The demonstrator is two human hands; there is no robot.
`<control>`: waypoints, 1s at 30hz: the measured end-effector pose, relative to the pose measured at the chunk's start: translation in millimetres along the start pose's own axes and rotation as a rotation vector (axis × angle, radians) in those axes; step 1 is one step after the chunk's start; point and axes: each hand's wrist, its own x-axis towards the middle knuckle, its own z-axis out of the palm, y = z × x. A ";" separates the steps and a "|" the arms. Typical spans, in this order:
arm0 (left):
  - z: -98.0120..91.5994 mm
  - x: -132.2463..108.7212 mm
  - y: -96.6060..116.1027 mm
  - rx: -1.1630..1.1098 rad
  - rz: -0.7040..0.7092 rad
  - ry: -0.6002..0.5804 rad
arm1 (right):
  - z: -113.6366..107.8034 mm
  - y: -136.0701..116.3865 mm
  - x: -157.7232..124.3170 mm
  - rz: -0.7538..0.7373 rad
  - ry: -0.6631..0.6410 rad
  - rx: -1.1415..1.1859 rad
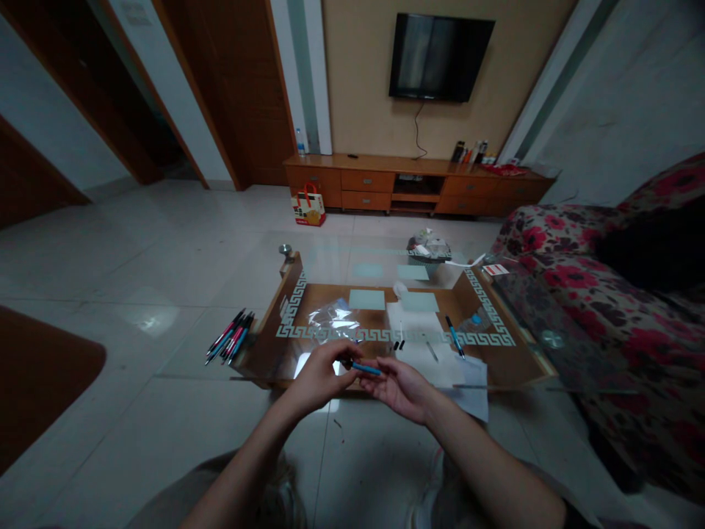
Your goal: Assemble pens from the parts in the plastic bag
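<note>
Over the near edge of the glass table, a blue pen barrel [367, 369] with a dark end lies between my hands. My left hand [322, 373] pinches the dark end between thumb and fingers. My right hand [401, 387], palm turned up, has its curled fingers around the blue part. Just beyond, small black pen pieces [399, 345] lie on the table, beside a thin clear pen part [432, 351]. To the right rests a blue and black pen [454, 337]. A pile of pens [230, 338] in pink, blue and black lies at the table's left side.
The glass table [341, 273] has a patterned border. A crumpled clear plastic bag [332, 317] and white papers [471, 382] are at the table. A filled basket [428, 247] stands toward the far side. The flowered sofa [567, 257] borders the right.
</note>
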 end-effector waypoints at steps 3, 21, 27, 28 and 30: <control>-1.5 -0.3 2.2 0.051 -0.003 -0.036 | -4.5 4.6 3.0 0.010 -0.009 -0.004; -2.1 1.3 -6.9 -0.044 -0.049 0.087 | -0.2 -4.5 -2.8 -0.004 -0.010 -0.031; 4.3 5.3 -7.9 -0.635 -0.242 0.224 | 5.0 -20.0 -15.1 -0.120 -0.080 -0.141; 4.4 5.4 -6.7 -0.770 -0.273 0.235 | 6.4 -23.3 -17.5 -0.132 -0.074 -0.153; 2.9 5.0 -4.5 -0.964 -0.307 0.245 | 9.0 -31.8 -22.7 -0.154 -0.070 -0.180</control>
